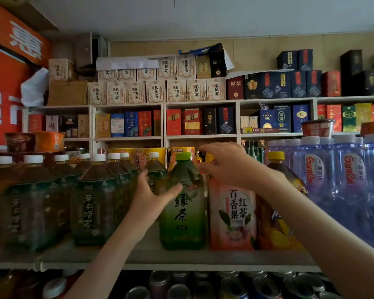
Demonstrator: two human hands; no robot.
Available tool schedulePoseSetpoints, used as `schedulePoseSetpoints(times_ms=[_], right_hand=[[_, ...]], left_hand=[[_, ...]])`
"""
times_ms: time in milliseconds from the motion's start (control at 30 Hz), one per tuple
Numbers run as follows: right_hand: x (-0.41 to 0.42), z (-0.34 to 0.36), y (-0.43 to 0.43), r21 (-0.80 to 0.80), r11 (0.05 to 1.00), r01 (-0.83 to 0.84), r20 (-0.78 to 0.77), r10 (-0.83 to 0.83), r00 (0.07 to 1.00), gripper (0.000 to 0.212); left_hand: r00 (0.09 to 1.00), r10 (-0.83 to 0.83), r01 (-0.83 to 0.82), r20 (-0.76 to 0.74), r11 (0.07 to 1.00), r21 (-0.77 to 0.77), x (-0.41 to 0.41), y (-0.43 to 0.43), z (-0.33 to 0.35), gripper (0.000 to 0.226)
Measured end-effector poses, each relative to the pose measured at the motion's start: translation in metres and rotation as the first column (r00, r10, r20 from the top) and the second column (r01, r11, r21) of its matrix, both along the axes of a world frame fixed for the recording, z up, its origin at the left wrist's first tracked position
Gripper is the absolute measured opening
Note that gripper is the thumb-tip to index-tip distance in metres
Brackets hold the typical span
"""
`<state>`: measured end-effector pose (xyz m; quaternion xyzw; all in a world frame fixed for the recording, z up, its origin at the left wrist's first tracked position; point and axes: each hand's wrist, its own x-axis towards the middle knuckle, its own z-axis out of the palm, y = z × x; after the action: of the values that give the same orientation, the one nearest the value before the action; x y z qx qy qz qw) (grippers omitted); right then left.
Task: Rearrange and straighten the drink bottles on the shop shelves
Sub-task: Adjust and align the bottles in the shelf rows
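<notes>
The green tea bottle (183, 212) stood upright near the front edge of the shelf (160, 258), long axis vertical, green cap up, label facing out. The left hand (153, 197) lay open just left of it, thumb resting on its smooth plastic shoulder. The right hand (229, 167) hovered right of its cap, fingers spread and holding nothing. A squarish pink bottle (232, 214) stood just beside its right. A bare strip of shelf separated it from the dark tea bottles (93, 203) on its left.

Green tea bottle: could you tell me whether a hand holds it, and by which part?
Not gripped: the left hand touches the green tea bottle at its shoulder; the right hand hovers.
</notes>
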<state>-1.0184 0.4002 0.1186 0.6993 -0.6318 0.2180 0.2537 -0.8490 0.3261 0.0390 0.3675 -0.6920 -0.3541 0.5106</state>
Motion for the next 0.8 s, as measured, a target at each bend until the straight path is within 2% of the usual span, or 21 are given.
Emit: schedulePoseSetpoints(times_ms=[33, 100, 167, 267, 333, 433, 500, 633, 800], right_hand=[[0.006, 0.000, -0.005, 0.001, 1.000, -0.005, -0.008, 0.005, 1.000, 0.054], [0.016, 0.001, -0.017, -0.003, 1.000, 0.026, -0.020, -0.026, 0.999, 0.049], [0.025, 0.001, -0.027, 0.022, 0.999, 0.029, -0.021, -0.028, 0.999, 0.051], [0.035, -0.002, -0.043, 0.122, 0.993, 0.001, 0.137, -0.018, 0.990, 0.052], [0.035, -0.002, -0.051, 0.124, 0.992, 0.015, 0.181, -0.038, 0.983, 0.046], [0.036, 0.004, -0.050, 0.120, 0.992, 0.040, 0.219, -0.066, 0.973, 0.037], [0.038, 0.006, -0.046, 0.126, 0.991, 0.051, 0.214, -0.078, 0.974, 0.034], [0.039, 0.011, -0.041, 0.191, 0.981, 0.048, 0.196, -0.086, 0.977, 0.034], [0.041, 0.021, -0.037, 0.268, 0.956, 0.122, 0.147, -0.166, 0.975, 0.040]], left_hand=[[0.996, -0.073, 0.069, 0.043, 0.994, 0.082, -0.002, -0.006, -0.002, 0.118], [0.974, -0.195, 0.181, 0.117, 0.976, 0.125, -0.003, -0.017, -0.005, 0.121], [0.959, -0.217, 0.205, 0.185, 0.975, 0.081, -0.002, -0.028, -0.006, 0.105], [0.931, -0.257, 0.252, 0.260, 0.966, 0.053, 0.005, -0.040, -0.005, 0.085], [0.909, -0.301, 0.302, 0.289, 0.952, 0.043, 0.008, -0.042, -0.002, 0.072], [0.881, -0.373, 0.378, 0.291, 0.925, 0.039, 0.011, -0.040, 0.004, 0.054], [0.867, -0.414, 0.420, 0.277, 0.907, 0.040, 0.014, -0.042, 0.003, 0.051], [0.851, -0.433, 0.450, 0.296, 0.893, 0.014, 0.019, -0.042, 0.001, 0.046], [0.872, -0.359, 0.412, 0.333, 0.905, -0.106, 0.021, -0.037, 0.001, 0.036]])
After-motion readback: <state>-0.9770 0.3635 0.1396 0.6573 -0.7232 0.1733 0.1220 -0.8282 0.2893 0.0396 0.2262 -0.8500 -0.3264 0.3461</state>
